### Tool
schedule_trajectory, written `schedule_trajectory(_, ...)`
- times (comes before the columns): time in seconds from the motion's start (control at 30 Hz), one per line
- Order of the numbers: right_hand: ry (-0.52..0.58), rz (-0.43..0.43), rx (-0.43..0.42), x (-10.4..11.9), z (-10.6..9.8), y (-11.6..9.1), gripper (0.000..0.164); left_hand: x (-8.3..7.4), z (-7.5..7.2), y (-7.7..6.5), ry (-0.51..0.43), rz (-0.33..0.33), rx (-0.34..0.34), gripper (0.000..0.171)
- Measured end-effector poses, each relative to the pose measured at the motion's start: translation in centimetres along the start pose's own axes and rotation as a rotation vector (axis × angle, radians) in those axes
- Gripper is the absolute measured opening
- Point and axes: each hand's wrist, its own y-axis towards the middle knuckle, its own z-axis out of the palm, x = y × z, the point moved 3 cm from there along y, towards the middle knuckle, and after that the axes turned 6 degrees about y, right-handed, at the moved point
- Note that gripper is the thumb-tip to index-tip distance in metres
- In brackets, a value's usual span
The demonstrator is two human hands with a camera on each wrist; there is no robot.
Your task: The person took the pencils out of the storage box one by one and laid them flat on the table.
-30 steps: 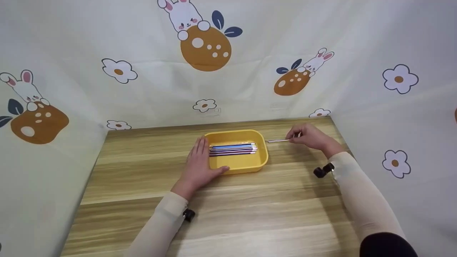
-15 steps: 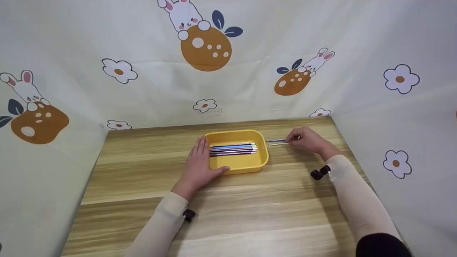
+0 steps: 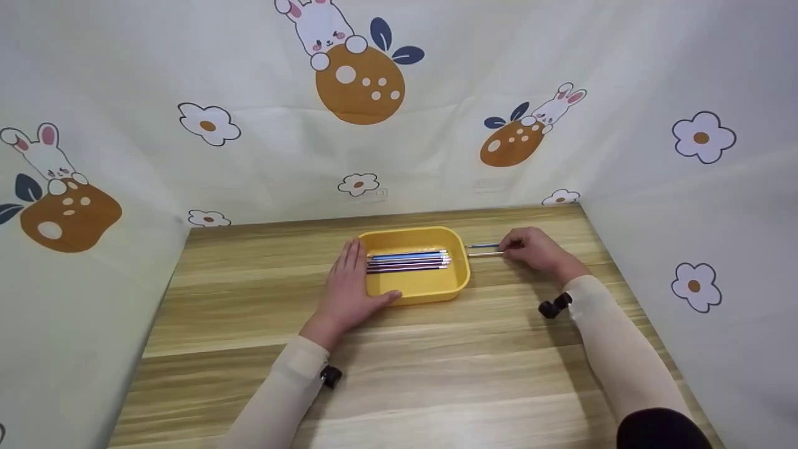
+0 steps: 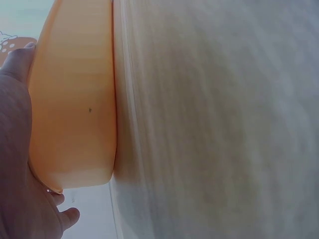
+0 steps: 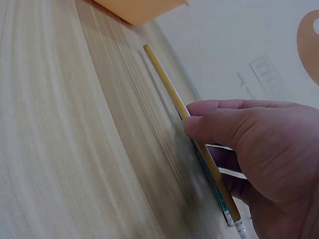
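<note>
In the head view, my left hand [image 3: 346, 293] rests against the left end of a yellow plastic tray [image 3: 460, 274], fingers straight along its rim and thumb spread over the front edge. Inside the tray lie several striped pencils [image 3: 408, 262], erasers to the right. To the tray's right, my right hand [image 3: 533, 248] pinches a yellow-sided pencil [image 5: 164, 73] between thumb and finger. Its plain end points at the tray and its eraser end lies under the palm side. A second pencil [image 5: 223, 204], blue-green, lies beside it, farther from me, partly hidden by the hand.
The tray stands on a wood-grain table [image 3: 399, 362]. A pale cloth [image 3: 262, 168] with rabbits and flowers hangs behind and at both sides, close to the right hand. Small black cameras [image 3: 555, 305] are strapped at both wrists.
My right hand has shifted slightly toward me, drawing the pinched pencil apart from the blue one, which now shows as a separate pencil behind it. The left hand and tray stay put.
</note>
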Motion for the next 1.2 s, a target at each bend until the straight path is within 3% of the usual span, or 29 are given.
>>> schedule_trajectory(0.4,-0.025,0.016,-0.008,-0.43,0.20,0.14,0.019,0.00,-0.02,-0.13,0.000,0.011,-0.021,0.136)
schedule_trajectory(0.83,-0.093,-0.069,-0.049,-0.75,0.36,0.55,0.017,0.06,0.06,0.00,-0.001,0.020,-0.031,0.135)
schedule_trajectory(1.2,-0.090,-0.034,-0.052,-0.71,0.44,0.46,0.021,0.10,0.07,-0.11,-0.003,0.024,-0.024,0.137)
